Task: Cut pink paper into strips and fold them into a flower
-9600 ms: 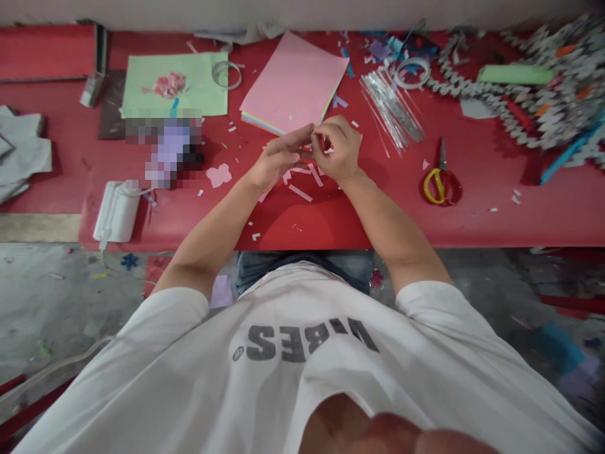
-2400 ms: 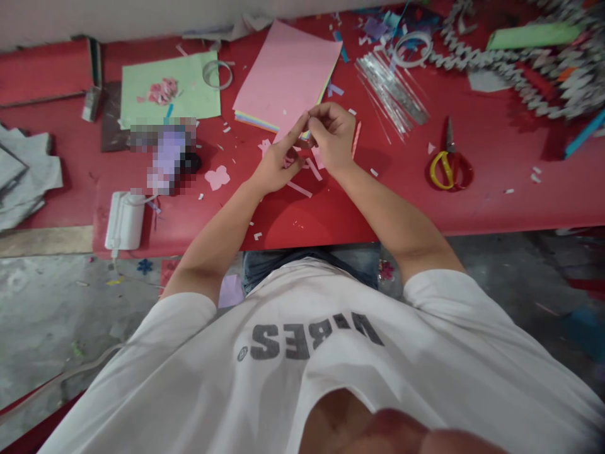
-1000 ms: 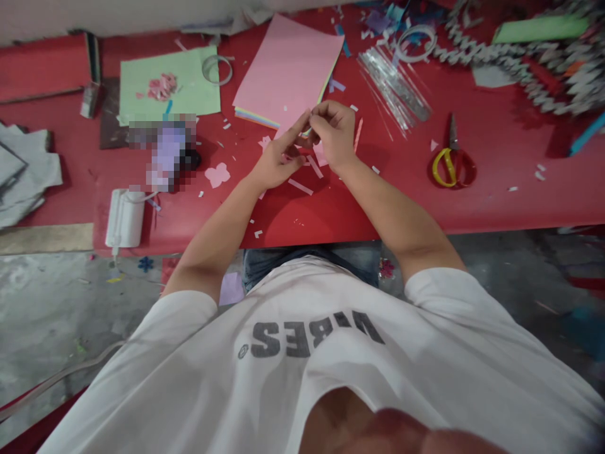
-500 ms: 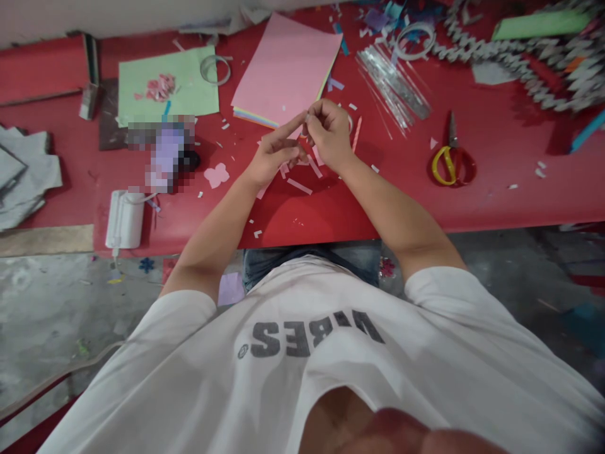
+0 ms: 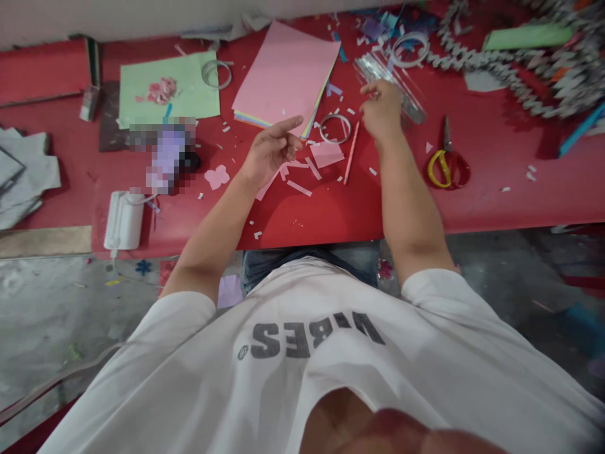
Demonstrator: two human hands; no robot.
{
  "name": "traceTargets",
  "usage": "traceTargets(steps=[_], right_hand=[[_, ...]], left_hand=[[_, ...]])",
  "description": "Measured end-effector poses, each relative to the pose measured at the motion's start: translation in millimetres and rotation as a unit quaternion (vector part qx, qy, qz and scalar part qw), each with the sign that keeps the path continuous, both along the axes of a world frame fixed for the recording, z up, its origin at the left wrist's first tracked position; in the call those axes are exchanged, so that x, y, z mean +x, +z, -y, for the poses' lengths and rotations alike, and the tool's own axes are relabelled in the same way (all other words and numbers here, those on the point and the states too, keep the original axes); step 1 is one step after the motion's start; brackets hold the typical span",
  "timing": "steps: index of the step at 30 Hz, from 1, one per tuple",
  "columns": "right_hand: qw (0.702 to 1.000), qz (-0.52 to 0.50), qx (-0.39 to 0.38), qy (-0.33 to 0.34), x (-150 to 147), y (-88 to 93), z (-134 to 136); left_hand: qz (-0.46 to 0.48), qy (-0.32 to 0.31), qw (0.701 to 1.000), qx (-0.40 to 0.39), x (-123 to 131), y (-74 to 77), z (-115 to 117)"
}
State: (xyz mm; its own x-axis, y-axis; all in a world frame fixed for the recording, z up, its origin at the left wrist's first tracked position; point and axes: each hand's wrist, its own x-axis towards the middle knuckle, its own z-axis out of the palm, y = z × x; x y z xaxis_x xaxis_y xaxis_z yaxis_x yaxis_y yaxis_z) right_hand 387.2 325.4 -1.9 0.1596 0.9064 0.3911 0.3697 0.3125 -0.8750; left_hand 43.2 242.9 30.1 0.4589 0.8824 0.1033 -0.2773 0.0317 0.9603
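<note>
Head view: two hands, silver strips, pink paper

Left hand (image 5: 270, 153): index finger straight, others curled; whether it pinches anything, cannot tell. Right hand (image 5: 382, 115): fingers loosely bent, over or beside silver strips (image 5: 380, 67) on the red table (image 5: 321, 221); contact unclear. Tape roll (image 5: 349, 131): between the hands. Pink square (image 5: 327, 155): nearer the person. Handling: thin strips probably cling; a light pinch, drawn lengthwise, should separate one.
</note>
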Motion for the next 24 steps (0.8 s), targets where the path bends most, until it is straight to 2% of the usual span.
traceTargets(steps=[1, 3, 5, 7, 11, 13, 15, 19, 22, 24], right_hand=[[0.995, 0.059, -0.006, -0.083, 10.6, -0.2, -1.2], [0.982, 0.091, 0.015, -0.164, 17.3, 4.8, 1.8], [0.981, 0.097, 0.056, -0.159, 4.8, 16.7, 11.3], [0.981, 0.105, 0.1, -0.128, -21.2, 31.9, 26.6], [0.977, 0.164, 0.118, 0.066, -77.2, 55.5, 63.8], [0.971, 0.178, 0.105, 0.123, -94.7, 60.7, 79.0], [0.973, 0.151, 0.059, 0.163, -104.2, 62.7, 89.2], [0.979, 0.089, -0.006, 0.184, -109.8, 63.6, 96.2], [0.984, 0.05, -0.019, 0.171, -110.0, 63.0, 95.4], [0.984, 0.052, -0.011, 0.169, -109.8, 61.6, 94.1]], left_hand=[[-0.006, -0.001, 1.0, -0.001, 0.2, 1.1, 0.7], [-0.011, -0.005, 1.0, -0.002, 0.4, 4.1, 2.4], [-0.012, -0.008, 1.0, -0.002, 0.7, 7.2, 4.0], [-0.014, -0.012, 1.0, -0.002, 1.1, 9.1, 5.1], [0.01, -0.02, 1.0, -0.006, 2.1, 8.4, 5.4], [0.024, -0.022, 0.999, 0.001, 2.1, 7.1, 5.3], [0.035, -0.028, 0.999, 0.015, 1.5, 5.8, 5.4], [0.031, -0.021, 0.999, 0.039, 0.3, 2.2, 6.2], [-0.006, 0.007, 0.998, 0.062, 1.3, -3.3, 5.6], [0.003, 0.005, 0.997, 0.08, 3.1, -7.9, 3.9]])
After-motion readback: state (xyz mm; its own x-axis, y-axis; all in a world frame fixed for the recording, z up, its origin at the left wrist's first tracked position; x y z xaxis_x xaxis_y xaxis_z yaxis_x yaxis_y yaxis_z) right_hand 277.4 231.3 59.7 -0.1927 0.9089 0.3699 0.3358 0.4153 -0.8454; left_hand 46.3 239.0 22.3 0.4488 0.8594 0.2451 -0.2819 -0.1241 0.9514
